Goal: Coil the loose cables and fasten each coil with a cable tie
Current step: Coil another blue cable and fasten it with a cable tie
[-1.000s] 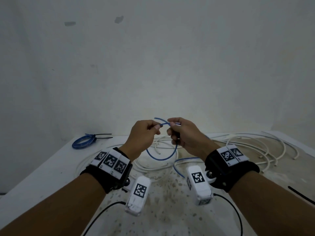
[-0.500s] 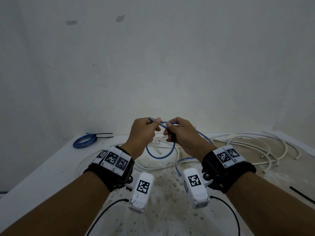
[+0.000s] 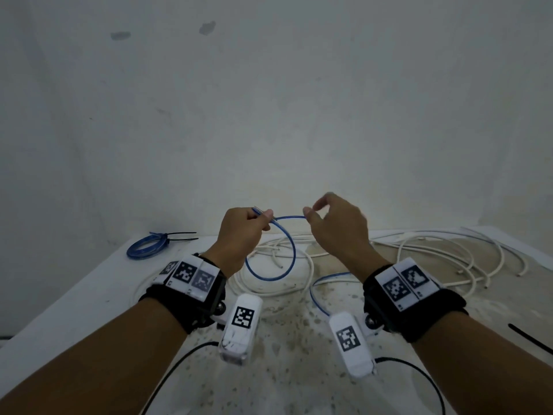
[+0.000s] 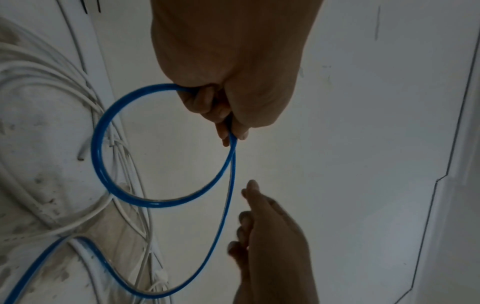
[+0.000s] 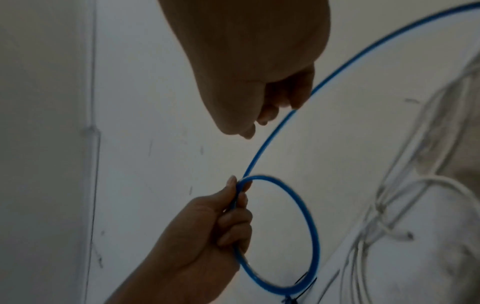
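Note:
My left hand (image 3: 264, 217) pinches a thin blue cable (image 3: 294, 253) where it crosses itself, so one round loop (image 4: 96, 148) hangs below the fist, above the table. From that pinch the cable runs right, past the loosely curled fingers of my right hand (image 3: 314, 209), then drops to the table. In the right wrist view the cable (image 5: 315, 236) lies against the outer side of the right hand's fingers (image 5: 301, 96) and no pinch shows. In the left wrist view it passes clear of the right hand (image 4: 246, 205).
A coiled blue cable (image 3: 143, 250) tied with black cable ties (image 3: 182, 235) lies at the far left of the white table (image 3: 74, 295). Loose white cables (image 3: 449, 250) sprawl over the middle and right. A black cable tie (image 3: 526, 336) lies near the right edge.
My right hand has let go at the crossing and moved right, away from the left hand. The left hand now holds the loop alone, slightly higher.

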Available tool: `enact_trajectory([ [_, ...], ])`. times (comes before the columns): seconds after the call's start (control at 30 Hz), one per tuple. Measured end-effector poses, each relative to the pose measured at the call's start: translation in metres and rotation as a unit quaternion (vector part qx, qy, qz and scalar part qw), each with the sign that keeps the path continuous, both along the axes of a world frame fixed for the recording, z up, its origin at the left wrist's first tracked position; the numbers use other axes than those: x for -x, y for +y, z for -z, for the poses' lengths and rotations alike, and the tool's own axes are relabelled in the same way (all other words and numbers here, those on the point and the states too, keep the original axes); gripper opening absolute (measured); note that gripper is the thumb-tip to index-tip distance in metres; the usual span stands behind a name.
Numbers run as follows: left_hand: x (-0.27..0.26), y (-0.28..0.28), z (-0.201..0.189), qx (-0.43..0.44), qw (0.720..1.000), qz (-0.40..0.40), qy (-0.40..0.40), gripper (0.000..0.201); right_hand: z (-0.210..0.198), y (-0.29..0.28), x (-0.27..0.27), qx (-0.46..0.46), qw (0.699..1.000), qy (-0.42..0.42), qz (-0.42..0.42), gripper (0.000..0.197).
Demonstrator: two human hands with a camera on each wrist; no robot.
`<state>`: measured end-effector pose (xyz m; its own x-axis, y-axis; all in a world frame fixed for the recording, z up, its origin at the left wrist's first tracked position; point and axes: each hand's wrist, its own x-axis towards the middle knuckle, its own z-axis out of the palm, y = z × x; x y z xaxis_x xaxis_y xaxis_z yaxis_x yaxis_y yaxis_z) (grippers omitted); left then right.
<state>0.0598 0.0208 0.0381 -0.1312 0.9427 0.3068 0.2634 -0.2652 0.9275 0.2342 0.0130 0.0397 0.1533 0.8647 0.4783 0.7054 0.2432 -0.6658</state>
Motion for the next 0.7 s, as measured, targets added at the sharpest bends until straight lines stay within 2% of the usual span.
enact_trajectory([
  [0.07, -0.002, 0.000, -0.002, 0.007, 1.000, 0.021, 0.006, 0.022, -0.008, 0.001, 0.003, -0.070, 0.990, -0.121, 0.027, 0.027],
  [0.13, -0.008, -0.001, -0.004, 0.009, 0.999, 0.038, -0.002, 0.023, -0.015, 0.007, 0.009, -0.028, 0.983, -0.180, -0.029, 0.034],
  [0.17, -0.010, -0.003, -0.006, 0.005, 0.999, 0.036, -0.010, 0.024, -0.016, 0.010, 0.010, 0.006, 0.983, -0.167, -0.075, 0.039],
  [0.23, -0.013, -0.006, -0.008, -0.011, 0.999, 0.023, -0.022, 0.026, -0.018, 0.014, 0.010, 0.042, 0.985, -0.073, -0.150, 0.041],
  [0.33, -0.012, -0.008, -0.007, -0.023, 1.000, 0.010, -0.017, 0.028, -0.016, 0.011, 0.008, 0.039, 0.984, 0.022, -0.172, 0.035],
  [0.47, -0.011, -0.008, -0.005, -0.048, 0.998, -0.018, 0.021, 0.028, -0.009, 0.008, 0.009, 0.078, 0.967, 0.073, -0.230, 0.034],
  [0.6, -0.013, -0.010, -0.004, -0.078, 0.995, -0.039, 0.051, 0.031, -0.010, 0.005, 0.009, 0.109, 0.956, 0.055, -0.268, 0.038],
  [0.7, -0.014, -0.012, -0.004, -0.086, 0.993, -0.037, 0.065, 0.031, -0.013, 0.004, 0.006, 0.158, 0.936, 0.094, -0.300, 0.037],
])
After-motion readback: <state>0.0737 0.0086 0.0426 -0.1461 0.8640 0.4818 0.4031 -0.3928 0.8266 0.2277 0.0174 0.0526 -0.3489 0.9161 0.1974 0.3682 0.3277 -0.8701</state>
